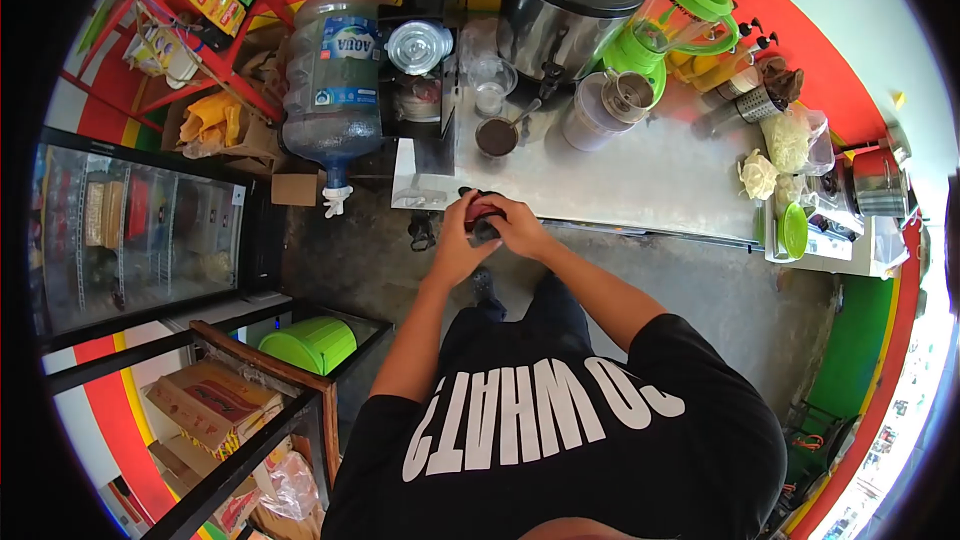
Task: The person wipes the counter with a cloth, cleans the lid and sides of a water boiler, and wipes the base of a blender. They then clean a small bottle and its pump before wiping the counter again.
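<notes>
My left hand (457,242) and my right hand (519,228) meet in front of the counter's front edge. Their fingers are wrapped round a small dark red and black thing (484,212), largely covered by them; I cannot tell its kind. Just beyond, on the steel counter (560,175), stands a cup (497,139) with dark contents and a spoon (528,111) leaning out of it. Clear plastic cups (490,96) are behind it. To the right is a clear plastic tub (588,124) with a metal cup (628,97) at its top.
A large steel drink dispenser (545,35) and a green blender (680,15) line the counter's back. An upturned water jug (335,105) stands left of a cup sealer (420,50). A glass-door fridge (150,230) and a rack with a green bin (310,344) are at left.
</notes>
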The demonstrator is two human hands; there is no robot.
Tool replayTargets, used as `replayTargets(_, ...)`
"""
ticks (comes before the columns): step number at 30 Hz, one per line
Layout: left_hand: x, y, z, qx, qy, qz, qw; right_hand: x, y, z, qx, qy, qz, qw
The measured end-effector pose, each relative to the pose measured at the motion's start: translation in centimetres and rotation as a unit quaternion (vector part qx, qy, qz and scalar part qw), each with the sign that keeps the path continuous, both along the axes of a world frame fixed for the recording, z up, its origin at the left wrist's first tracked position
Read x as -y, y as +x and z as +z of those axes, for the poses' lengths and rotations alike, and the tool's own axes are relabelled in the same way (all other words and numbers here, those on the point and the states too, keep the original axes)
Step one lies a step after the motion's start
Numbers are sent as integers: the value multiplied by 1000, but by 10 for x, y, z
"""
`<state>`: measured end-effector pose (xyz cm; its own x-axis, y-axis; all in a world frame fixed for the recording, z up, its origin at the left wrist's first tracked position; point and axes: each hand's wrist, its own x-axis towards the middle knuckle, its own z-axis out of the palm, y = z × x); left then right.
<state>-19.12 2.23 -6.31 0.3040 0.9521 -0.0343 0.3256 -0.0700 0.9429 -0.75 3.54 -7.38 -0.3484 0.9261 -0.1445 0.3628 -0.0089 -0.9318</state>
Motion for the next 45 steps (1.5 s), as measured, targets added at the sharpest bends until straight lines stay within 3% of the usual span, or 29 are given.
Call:
replayTargets(2, -4, 16, 3, 13, 5, 2, 1000, 3, 8, -2, -202, -122, -44, 971)
replayTargets(4, -12, 29, -1, 3, -20, -2, 1000, 4, 24, 19, -197, -162, -51, 966)
replayTargets(6, -21, 36, -13, 8, 28, 7, 1000, 2, 45, 25, -307, -171, -65, 934)
replayTargets(7, -24, 36, -17, -14, 55, 36, 998, -3, 58, 18, -308, -172, -60, 934)
replayTargets(9, -28, 33, -23, -37, 107, 110, 987, -25, 80, 5, -170, -144, -161, 961)
replayTargets(10, -30, 29, -26, -43, 108, 114, 987, -38, 86, 5, -175, -145, -156, 961)
replayTargets(12, -32, 16, -31, -105, 123, 221, 962, -62, 92, 5, -70, -38, -217, 973)
replayTargets(14, -37, 6, -24, -125, 110, 244, 955, -83, 87, 20, -66, -13, -233, 970)
replayTargets(16, -44, -2, -28, -144, 126, 337, 922, -95, 79, 31, -54, 14, -241, 969)
replayTargets(18, -56, -5, -34, -166, 127, 342, 916, -111, 71, 38, -31, -10, -254, 967)
replayTargets(24, -74, -7, -45, -142, 90, 147, 975, -113, 49, 42, 26, 103, -274, 956)
replayTargets(28, -91, -18, -54, -153, 125, 141, 970, -103, 42, 52, 68, 123, -276, 951)
replayTargets(35, -115, -41, -66, -114, 95, 84, 985, -90, 38, 64, 18, 86, -360, 929)
replayTargets(37, -118, -47, -71, -152, 160, 134, 966, -85, 36, 70, 11, 86, -375, 923)
replayTargets(40, -123, -63, -71, -170, 145, 180, 958, -80, 34, 82, 27, 116, -384, 916)
replayTargets(45, -129, -75, -67, -192, 160, 147, 957, -72, 28, 85, 94, 192, -344, 914)
